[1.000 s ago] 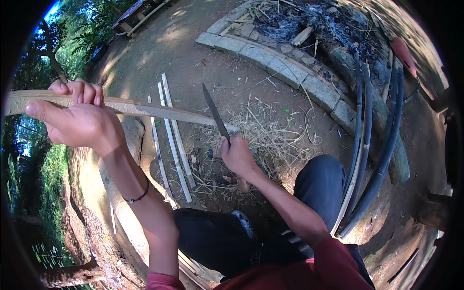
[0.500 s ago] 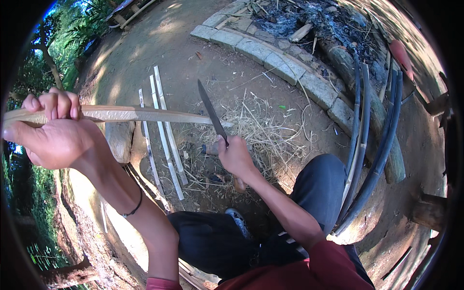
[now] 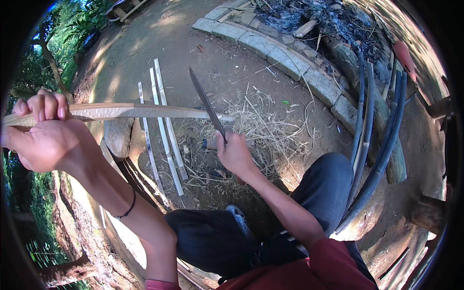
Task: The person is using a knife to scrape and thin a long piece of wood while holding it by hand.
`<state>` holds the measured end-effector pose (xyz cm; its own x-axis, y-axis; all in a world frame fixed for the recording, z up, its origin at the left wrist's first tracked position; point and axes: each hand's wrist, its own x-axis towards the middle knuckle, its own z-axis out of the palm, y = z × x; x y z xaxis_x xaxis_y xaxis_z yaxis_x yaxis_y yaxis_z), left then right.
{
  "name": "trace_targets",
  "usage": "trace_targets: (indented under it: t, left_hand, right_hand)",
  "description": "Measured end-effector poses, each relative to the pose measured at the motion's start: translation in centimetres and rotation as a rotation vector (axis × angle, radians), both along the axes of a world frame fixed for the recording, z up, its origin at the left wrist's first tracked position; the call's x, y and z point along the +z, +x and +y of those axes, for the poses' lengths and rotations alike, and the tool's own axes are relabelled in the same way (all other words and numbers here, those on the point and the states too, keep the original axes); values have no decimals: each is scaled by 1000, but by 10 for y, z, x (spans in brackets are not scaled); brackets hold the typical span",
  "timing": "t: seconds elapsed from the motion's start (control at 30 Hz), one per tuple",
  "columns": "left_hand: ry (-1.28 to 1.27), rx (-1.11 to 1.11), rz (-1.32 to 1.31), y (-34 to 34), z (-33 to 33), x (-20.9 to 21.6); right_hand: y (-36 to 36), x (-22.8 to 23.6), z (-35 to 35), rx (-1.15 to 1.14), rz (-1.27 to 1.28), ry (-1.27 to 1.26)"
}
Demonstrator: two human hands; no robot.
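My left hand (image 3: 48,130) is closed round one end of a long pale bamboo strip (image 3: 145,111), raised at the left. The strip stretches level to the right, its far tip passing at the knife. A long dark-bladed knife (image 3: 205,101) is in my right hand (image 3: 235,155), blade slanting up and to the left across the strip near its tip. Whether the edge touches the strip I cannot tell. The lower part of the knife's handle is mostly hidden by my hand. Beneath lie thin curly shavings (image 3: 275,128) on the ground.
Several split strips (image 3: 166,125) lie on the soil left of centre. Dark bamboo lengths (image 3: 379,162) lean at my right beside a log (image 3: 394,150). Ahead, a curved stone border (image 3: 263,48) edges an ash heap (image 3: 333,24). A short wood block (image 3: 117,137) lies under the held strip.
My left hand has shifted a little to the left, still gripping the strip. The knife's tip has swung slightly up and left; the right hand stays in nearly the same place.
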<state>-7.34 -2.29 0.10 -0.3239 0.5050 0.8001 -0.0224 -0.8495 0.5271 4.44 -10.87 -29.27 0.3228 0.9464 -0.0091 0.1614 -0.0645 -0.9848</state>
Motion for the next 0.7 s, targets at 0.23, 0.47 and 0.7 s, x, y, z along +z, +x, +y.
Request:
trace_targets:
  t: [0.23, 0.47, 0.7]
  left_hand:
    - [26, 8, -33, 0, 2, -6]
    - [9, 127, 11, -8, -3, -10]
    - [117, 396, 128, 0, -30, -3]
  right_hand:
    - [14, -155, 12, -108, -210, -276]
    - [18, -66, 21, -32, -41, -239]
    - [20, 5, 6, 124, 471, -310]
